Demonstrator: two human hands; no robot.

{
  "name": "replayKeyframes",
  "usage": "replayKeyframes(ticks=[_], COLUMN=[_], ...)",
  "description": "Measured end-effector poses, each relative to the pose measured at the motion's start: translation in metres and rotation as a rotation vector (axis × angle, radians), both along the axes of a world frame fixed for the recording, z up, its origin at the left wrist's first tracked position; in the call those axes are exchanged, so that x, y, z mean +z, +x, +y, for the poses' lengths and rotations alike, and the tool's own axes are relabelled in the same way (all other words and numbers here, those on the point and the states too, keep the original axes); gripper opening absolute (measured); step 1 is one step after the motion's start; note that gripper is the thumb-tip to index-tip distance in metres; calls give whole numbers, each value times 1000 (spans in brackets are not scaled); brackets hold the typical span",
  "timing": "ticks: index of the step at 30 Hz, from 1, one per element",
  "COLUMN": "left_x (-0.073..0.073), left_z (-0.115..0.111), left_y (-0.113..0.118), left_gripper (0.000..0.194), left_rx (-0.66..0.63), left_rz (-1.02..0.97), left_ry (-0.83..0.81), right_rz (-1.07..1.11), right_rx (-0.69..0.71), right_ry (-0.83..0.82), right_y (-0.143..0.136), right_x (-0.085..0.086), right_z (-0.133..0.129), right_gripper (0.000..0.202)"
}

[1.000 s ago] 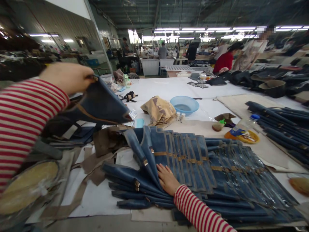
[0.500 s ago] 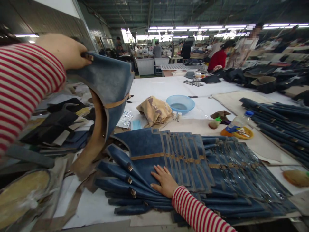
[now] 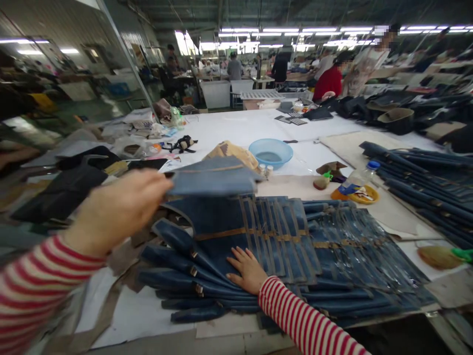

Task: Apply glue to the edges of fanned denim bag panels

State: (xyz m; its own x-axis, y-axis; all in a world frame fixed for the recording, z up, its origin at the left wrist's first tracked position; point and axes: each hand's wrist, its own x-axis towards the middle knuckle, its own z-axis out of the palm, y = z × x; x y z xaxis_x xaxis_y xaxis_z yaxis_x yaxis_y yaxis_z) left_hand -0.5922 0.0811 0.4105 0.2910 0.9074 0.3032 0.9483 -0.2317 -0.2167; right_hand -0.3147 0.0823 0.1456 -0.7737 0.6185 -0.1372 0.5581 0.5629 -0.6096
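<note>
Blue material is extending rightward from our left hand [image 3: 123,209], where we are holding one blue piece [image 3: 216,178] by its left end. We are raising the left forearm diagonally from the lower left corner, its red-and-white striped sleeve [image 3: 48,281] ending at the wrist, and we are keeping the back of the hand turned up. The fingers are curling together, so the left grip is closing on the piece; motion is blurring both, and we cannot tell where the thumb is lying.

We are bringing the right forearm in from the lower right, slanting up and to the left. Our right hand [image 3: 248,272] is resting palm down on the overlapping blue pieces [image 3: 275,236], its fingers spreading apart and pointing up and to the left. That grip is staying wide, with nothing pinched in it.

The held piece is hovering over the upper left part of the overlapping pieces and is partly covering a patterned cloth [image 3: 231,149]. Beyond, a light blue basin [image 3: 271,153] is standing on the white worktop [image 3: 236,125]. To the right, a blue-capped bottle [image 3: 357,178] is leaning beside a yellow dish [image 3: 366,195], and more blue pieces are lying past them
</note>
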Motion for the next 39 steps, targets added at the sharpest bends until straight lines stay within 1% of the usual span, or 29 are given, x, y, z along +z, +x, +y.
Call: replayKeyframes(ticks=[1,2,3,4,5,6,7,9,11,13,15,17,18,20,21,23,26,28,29,31,33,35,37,39], left_x=[-37,-72,-102,-126,-144,-154,-160,-158,-152,-151,-159,-173,-180,-191,-194,-196,-191,-191,-193,-202,-212,-219,-220,-217], left_z=[-16,-29,-39,-46,-51,-53,-54,-52,-48,-41,-33,-24,-20,-9,-2,12,34,42,43,40,32,23,15,10], left_y=[6,11,13,13,12,11,10,12,22,39,59,78,86,96,99,99,91,85,82,76,71,65,60,56], left_gripper=[32,31,30,29,30,31,31,35,41,45,46,49,47,34,29,29,31,32,33,33,32,32,33,32], left_rx=[-54,-76,-72,-65,-36,-5,26,62,44,3,-19,-16,-9,8,18,23,-22,-62,-75,-78,-65,-66,-90,-123], left_rz=[41,57,62,57,58,63,67,62,11,-63,-104,-69,-35,31,55,81,102,99,98,100,102,93,77,62], left_ry=[-149,-323,-479,-605,-664,-693,-694,-669,-685,-742,-770,-741,-719,-695,-691,-677,-621,-587,-585,-619,-685,-747,-788,-813], right_rz=[3,-1,-9,-19,-27,-28,-21,2,20,26,22,9,4,1,1,-7,-44,-63,-68,-74,-74,-64,-47,-24], right_rx=[-2,-5,-8,-10,-12,-12,-11,-6,-3,-1,3,2,-3,-13,-15,-9,14,21,23,25,28,32,35,19], right_ry=[11,22,32,41,50,59,71,93,108,117,124,127,126,122,119,112,90,78,75,73,72,72,74,86], right_y=[0,0,0,-1,-1,-1,-2,-2,-2,-2,-2,-2,-3,-3,-3,-3,-3,-3,-3,-3,-3,-3,-2,-2], right_x=[0,0,0,0,1,1,1,1,1,0,-1,-2,-2,-3,-3,-4,-7,-8,-9,-9,-9,-9,-9,-8], right_z=[0,0,0,0,0,1,1,1,1,1,0,0,0,0,0,1,2,3,3,3,3,3,3,2], right_gripper=[57,55,53,51,50,49,48,45,43,42,44,47,48,52,53,55,56,57,58,58,58,58,59,57])
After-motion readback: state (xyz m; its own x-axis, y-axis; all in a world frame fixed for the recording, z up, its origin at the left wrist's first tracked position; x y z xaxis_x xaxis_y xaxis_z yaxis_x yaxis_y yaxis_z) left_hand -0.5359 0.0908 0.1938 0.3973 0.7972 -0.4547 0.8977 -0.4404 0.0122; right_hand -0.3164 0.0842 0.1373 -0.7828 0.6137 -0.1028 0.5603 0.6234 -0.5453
